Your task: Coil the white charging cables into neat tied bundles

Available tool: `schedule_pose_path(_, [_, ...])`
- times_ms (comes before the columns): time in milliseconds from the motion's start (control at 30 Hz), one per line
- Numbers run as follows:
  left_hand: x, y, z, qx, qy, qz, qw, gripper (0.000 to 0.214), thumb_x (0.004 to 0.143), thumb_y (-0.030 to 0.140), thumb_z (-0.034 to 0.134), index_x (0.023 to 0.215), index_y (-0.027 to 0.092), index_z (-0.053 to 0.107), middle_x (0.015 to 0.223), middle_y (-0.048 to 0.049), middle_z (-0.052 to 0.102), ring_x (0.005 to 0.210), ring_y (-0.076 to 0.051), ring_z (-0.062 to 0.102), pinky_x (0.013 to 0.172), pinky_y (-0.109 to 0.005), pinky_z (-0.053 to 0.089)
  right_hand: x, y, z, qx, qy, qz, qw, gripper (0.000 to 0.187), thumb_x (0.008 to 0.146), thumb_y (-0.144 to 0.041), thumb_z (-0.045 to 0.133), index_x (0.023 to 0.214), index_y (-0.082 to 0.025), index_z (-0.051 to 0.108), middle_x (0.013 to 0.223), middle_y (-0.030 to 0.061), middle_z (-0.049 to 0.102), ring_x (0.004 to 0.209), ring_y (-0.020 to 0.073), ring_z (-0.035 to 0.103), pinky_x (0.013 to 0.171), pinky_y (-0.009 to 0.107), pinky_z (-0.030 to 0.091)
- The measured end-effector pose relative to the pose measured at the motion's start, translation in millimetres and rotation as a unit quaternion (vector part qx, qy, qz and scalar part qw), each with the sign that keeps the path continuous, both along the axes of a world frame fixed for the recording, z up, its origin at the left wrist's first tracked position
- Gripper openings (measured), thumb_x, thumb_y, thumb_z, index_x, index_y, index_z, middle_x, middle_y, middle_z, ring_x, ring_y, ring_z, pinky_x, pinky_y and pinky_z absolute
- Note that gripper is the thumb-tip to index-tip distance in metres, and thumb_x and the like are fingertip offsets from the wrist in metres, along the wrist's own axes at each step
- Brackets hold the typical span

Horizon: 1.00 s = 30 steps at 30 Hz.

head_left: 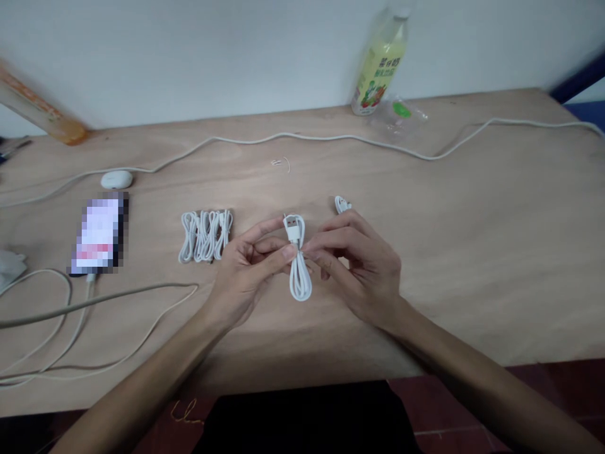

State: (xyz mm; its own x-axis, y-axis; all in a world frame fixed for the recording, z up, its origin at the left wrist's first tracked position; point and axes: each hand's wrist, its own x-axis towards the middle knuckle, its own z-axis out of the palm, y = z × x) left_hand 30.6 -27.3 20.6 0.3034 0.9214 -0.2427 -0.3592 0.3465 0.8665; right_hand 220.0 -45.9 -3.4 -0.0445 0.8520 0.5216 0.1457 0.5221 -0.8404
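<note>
Over the middle of the wooden table (425, 252), my left hand (246, 265) and my right hand (354, 265) both pinch a folded white USB cable (299, 277). Its USB plug (293, 226) sticks up above my fingertips and the loops hang below. A bundle of coiled white cables (205, 235) lies just left of my left hand. Another small white cable coil (341, 204) peeks out behind my right hand.
A phone (99, 234) on a charging lead lies at the left, with loose cables (70, 315) around it. A long white cord (331, 137) crosses the back of the table. A yellow drink bottle (380, 60) stands by the wall beside a plastic wrapper (401, 113). A small white case (116, 180) sits far left.
</note>
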Motion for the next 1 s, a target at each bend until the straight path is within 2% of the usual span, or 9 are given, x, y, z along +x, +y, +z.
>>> schedule_pose_path(100, [1.0,0.3,0.4,0.001,-0.006,0.004,1.0,0.051,0.074,0.03,0.105,0.118,0.019,0.081,0.086,-0.0015,0.087,0.074,-0.021,0.084,0.071,-0.029,0.068,-0.1,-0.2,0.5,-0.005,-0.001,-0.001,1.0,0.017,0.103,-0.015,0.077,0.103,-0.03,0.085,0.098,0.0022,0.067,0.075,0.0132,0.061,0.049,0.021,0.054])
schedule_pose_path(200, [1.4,0.1,0.5,-0.001,-0.006,0.004,1.0,0.052,0.074,0.031,0.105,0.119,0.019,0.081,0.087,-0.002,0.088,0.072,-0.022,0.084,0.072,-0.031,0.069,-0.2,-0.1,1.7,-0.012,-0.009,-0.002,1.0,0.016,0.103,-0.017,0.076,0.102,-0.03,0.085,0.097,0.0022,0.068,0.074,0.0135,0.061,0.051,0.023,0.054])
schedule_pose_path(300, [1.1,-0.2,0.9,0.002,-0.002,0.001,1.0,0.051,0.076,0.032,0.104,0.12,0.02,0.081,0.088,-0.0025,0.088,0.072,-0.022,0.084,0.074,-0.033,0.07,-0.3,0.4,2.8,-0.015,-0.01,-0.002,1.0,0.016,0.103,-0.017,0.077,0.102,-0.03,0.085,0.096,0.0014,0.068,0.072,0.013,0.06,0.055,0.026,0.055])
schedule_pose_path(433, [0.5,0.2,0.9,0.011,-0.008,0.001,1.0,0.046,0.077,0.03,0.103,0.117,0.022,0.082,0.085,-0.0006,0.087,0.072,-0.021,0.084,0.071,-0.03,0.068,-1.1,0.6,2.9,-0.013,-0.004,-0.001,1.0,0.016,0.103,-0.016,0.077,0.103,-0.031,0.084,0.092,-0.0003,0.069,0.071,0.0131,0.061,0.062,0.03,0.056])
schedule_pose_path(600, [0.1,1.0,-2.2,0.036,-0.001,0.011,0.999,0.048,0.078,0.03,0.102,0.121,0.023,0.082,0.087,0.0001,0.088,0.079,-0.021,0.085,0.075,-0.031,0.069,-4.2,-0.3,3.1,-0.048,0.035,0.005,0.998,0.008,0.101,-0.021,0.081,0.104,-0.028,0.082,0.089,-0.0017,0.068,0.064,0.0112,0.059,0.058,0.029,0.053])
schedule_pose_path(800, [1.4,0.7,-3.3,0.037,-0.017,0.017,0.999,0.049,0.077,0.029,0.103,0.121,0.024,0.082,0.09,-0.0007,0.089,0.083,-0.022,0.086,0.075,-0.03,0.07,-6.8,0.5,7.2,-0.09,0.095,0.029,0.991,0.008,0.099,-0.019,0.081,0.104,-0.025,0.08,0.087,-0.0036,0.067,0.061,0.0085,0.058,0.053,0.024,0.049])
schedule_pose_path(933, [0.7,0.7,-4.2,0.032,-0.036,0.015,0.999,0.044,0.08,0.028,0.101,0.119,0.025,0.082,0.092,-0.002,0.089,0.089,-0.026,0.087,0.08,-0.036,0.072,-5.6,1.3,8.8,-0.137,0.107,0.036,0.984,0.003,0.101,-0.025,0.077,0.104,-0.025,0.078,0.088,-0.0022,0.07,0.062,0.0089,0.059,0.05,0.022,0.05])
schedule_pose_path(1000, [-0.2,0.9,-4.0,0.026,-0.035,0.007,0.999,0.044,0.082,0.029,0.1,0.122,0.024,0.082,0.095,-0.0038,0.089,0.093,-0.027,0.087,0.082,-0.038,0.071,-4.9,2.7,8.4,-0.161,0.112,0.039,0.98,0.007,0.102,-0.029,0.077,0.107,-0.025,0.077,0.088,-0.0015,0.071,0.061,0.0093,0.059,0.05,0.022,0.05])
